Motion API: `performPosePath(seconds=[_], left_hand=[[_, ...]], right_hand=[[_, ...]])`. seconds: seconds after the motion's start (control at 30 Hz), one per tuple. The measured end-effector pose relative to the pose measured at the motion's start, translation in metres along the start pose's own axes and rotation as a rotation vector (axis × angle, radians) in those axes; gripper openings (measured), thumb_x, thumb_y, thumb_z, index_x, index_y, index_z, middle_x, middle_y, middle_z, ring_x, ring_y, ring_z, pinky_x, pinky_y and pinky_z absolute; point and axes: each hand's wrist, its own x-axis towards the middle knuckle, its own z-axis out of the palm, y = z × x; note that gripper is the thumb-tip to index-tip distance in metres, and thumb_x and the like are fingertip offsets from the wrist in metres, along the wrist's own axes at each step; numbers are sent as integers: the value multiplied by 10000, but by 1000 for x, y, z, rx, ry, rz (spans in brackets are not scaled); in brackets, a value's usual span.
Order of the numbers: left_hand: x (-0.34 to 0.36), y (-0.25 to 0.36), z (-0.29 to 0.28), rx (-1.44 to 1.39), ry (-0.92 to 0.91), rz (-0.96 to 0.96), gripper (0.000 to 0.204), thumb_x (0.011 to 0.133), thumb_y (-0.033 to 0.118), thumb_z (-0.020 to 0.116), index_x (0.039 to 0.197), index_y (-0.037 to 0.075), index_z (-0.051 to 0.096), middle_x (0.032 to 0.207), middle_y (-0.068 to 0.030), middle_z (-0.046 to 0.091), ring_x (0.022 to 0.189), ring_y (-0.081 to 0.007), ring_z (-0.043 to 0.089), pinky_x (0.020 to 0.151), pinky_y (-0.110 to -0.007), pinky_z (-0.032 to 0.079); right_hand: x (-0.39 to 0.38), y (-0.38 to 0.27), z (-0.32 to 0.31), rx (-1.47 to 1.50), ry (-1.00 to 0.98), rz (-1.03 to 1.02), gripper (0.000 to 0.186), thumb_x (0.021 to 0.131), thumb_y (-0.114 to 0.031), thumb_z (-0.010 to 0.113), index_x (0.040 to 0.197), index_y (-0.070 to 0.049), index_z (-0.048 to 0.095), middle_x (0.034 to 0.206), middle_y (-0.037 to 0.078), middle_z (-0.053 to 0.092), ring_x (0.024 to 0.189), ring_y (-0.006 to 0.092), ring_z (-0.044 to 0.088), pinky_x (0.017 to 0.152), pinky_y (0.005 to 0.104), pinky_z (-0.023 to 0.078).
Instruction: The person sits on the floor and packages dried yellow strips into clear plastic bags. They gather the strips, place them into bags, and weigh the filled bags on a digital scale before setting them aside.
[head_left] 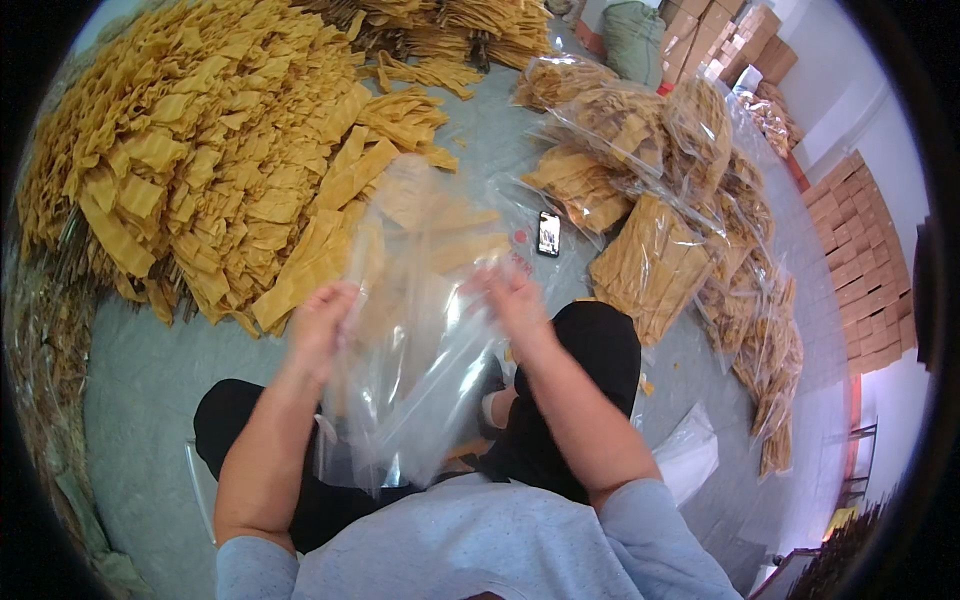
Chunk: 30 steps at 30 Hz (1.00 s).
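My left hand (328, 310) grips the left edge of a large, clear plastic bag (410, 370) held up in front of my lap. My right hand (508, 298), smeared by motion, holds its right side. Yellow, wrinkled dried sheets (305, 260) lie just beyond the bag and show through it; I cannot tell whether any are inside. A big heap (170, 150) of these sheets fills the upper left.
Bagged bundles (650, 260) of the sheets lie along the right, near a phone (548, 233) on the grey floor (140, 400). A green sack (630, 40), stacked cardboard boxes (860, 265), more piles (470, 25) and white plastic (690, 450) surround me.
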Motion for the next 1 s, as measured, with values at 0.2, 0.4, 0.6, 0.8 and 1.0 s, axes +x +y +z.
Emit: performPosePath(seconds=[0.2,0.4,0.6,0.8,1.0], left_hand=[[7,56,-64,-206,365,391,140,861,85,593,996,60,619,877,9,604,747,-79,553,621,-174,443],[7,79,-182,-410,343,409,237,879,90,590,1108,34,598,970,-17,607,840,-90,565,707,-197,474],[-14,94,-169,-463,412,533,234,887,109,597,1100,12,597,1051,-43,610,939,-124,583,798,-229,488],[1,63,-143,-306,252,450,229,875,119,614,1076,10,607,1025,-41,626,932,-122,576,822,-248,469],[-5,62,-93,-224,230,408,248,874,84,608,1105,-5,596,879,-8,592,749,-68,544,667,-180,452]], right_hand=[[36,-50,-245,-92,721,-402,210,866,-198,576,1016,-64,635,834,31,579,700,103,515,573,270,433],[-98,1,-465,-98,1234,-416,316,841,-59,554,1156,-79,582,690,2,559,496,95,464,428,221,369],[-262,142,-497,225,1543,-251,481,856,-35,477,1325,-60,372,1102,224,544,878,352,606,675,357,520],[-355,273,-486,131,1423,-12,478,896,-196,388,1365,-149,311,1135,285,523,946,393,542,693,523,453],[-346,348,-390,-2,1437,501,444,891,-310,466,1273,-89,422,1079,280,578,910,413,605,644,542,487]])
